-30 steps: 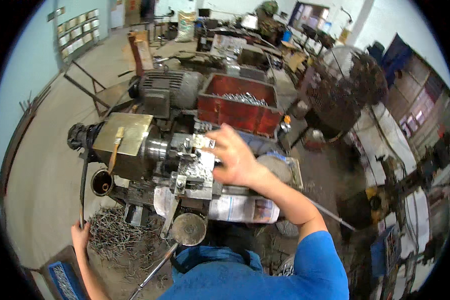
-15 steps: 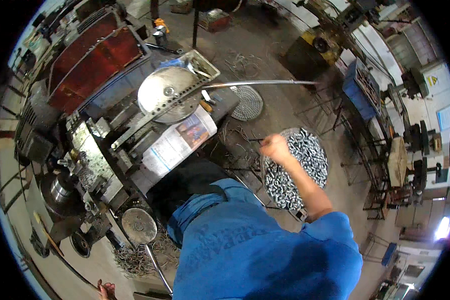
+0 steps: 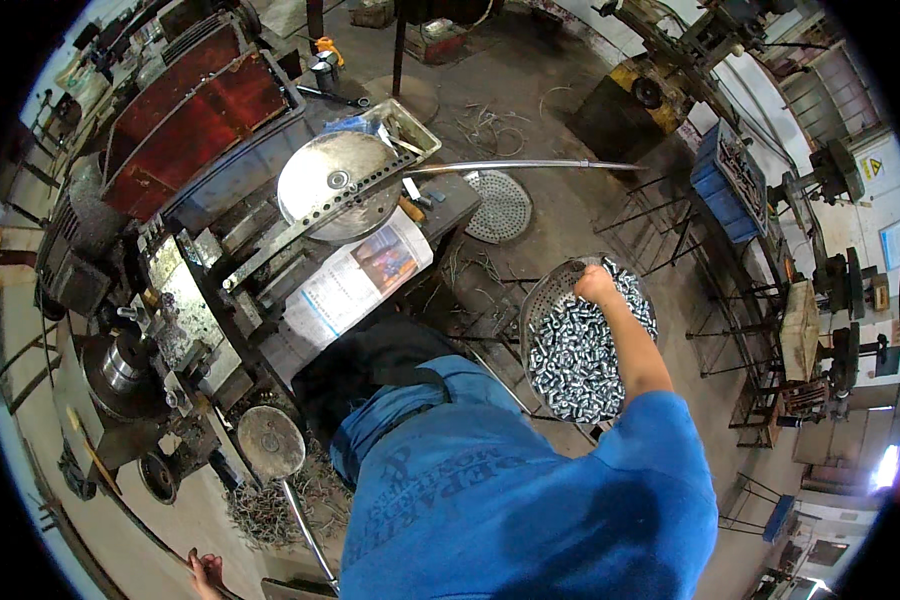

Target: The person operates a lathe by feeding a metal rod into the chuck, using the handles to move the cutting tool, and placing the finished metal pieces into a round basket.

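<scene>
One machine (image 3: 185,300) stands on the left beside one red bin (image 3: 195,140), with one round basket (image 3: 543,300) well apart on the right. One lever (image 3: 155,537) runs to the left hand (image 3: 206,572), its grip unclear; the right hand (image 3: 596,285), fingers curled, is over countless metal parts (image 3: 580,365) in the basket, any held piece hidden.

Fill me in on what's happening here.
The person's right hand is at the small shiny metal parts in a round container; whether it holds any is hidden. The left hand is at the lower left, by a long dark bar; its grip is unclear. Printed paper lies beside the machine.
</scene>
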### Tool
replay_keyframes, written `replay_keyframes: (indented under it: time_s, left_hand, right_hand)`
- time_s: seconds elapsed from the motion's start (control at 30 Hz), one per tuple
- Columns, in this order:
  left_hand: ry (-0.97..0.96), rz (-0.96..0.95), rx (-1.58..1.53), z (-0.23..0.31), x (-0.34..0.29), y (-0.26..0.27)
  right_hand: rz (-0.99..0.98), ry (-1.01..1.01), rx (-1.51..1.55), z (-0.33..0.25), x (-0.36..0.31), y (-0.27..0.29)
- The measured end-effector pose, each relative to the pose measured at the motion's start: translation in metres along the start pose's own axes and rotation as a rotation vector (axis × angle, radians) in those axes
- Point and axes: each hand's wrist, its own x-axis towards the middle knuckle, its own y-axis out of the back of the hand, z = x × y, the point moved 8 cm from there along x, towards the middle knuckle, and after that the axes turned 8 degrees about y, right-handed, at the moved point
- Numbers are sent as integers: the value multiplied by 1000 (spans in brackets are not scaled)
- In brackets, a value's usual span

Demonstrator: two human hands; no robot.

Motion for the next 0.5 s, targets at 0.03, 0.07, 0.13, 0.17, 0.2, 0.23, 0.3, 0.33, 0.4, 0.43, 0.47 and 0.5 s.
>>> replay_keyframes:
  time_s: [0.03, 0.07, 0.13, 0.17, 0.2, 0.23, 0.3, 0.33, 0.4, 0.43, 0.47, 0.5]
  left_hand:
    - [-5, 2, -14, -1, 2, 1]
    - [-9, -3, -24, -2, 4, 2]
    - [-15, 2, -29, -2, 9, 8]
    - [-27, 35, 42, -2, 11, 15]
    - [-60, 131, 324, 2, 9, 25]
    - [-82, 234, 605, 7, 9, 33]
    - [-230, 393, 1102, 24, -9, 39]
    - [-361, 436, 1312, 42, -30, 10]
    - [-138, 419, 1490, 115, -130, -132]
    - [-325, 344, 1268, 143, -173, -169]
    - [-506, 268, 1038, 161, -197, -190]
    - [-573, 113, 862, 162, -194, -206]
  right_hand:
    - [34, -39, 5, -2, 0, 4]
    - [68, -79, 12, -14, -7, 15]
    - [120, -116, -2, -24, -17, 29]
    - [121, -70, -37, -29, -21, 33]
    - [121, -22, -72, -33, -26, 39]
    - [125, 22, -104, -43, -37, 48]
    - [371, -3, 114, -53, -60, 72]
    - [487, 73, 200, -62, -74, 83]
    - [680, 236, 364, -91, -102, 110]
    - [706, 319, 478, -114, -108, 117]
    - [676, 449, 637, -147, -113, 128]
    - [644, 548, 647, -186, -127, 144]
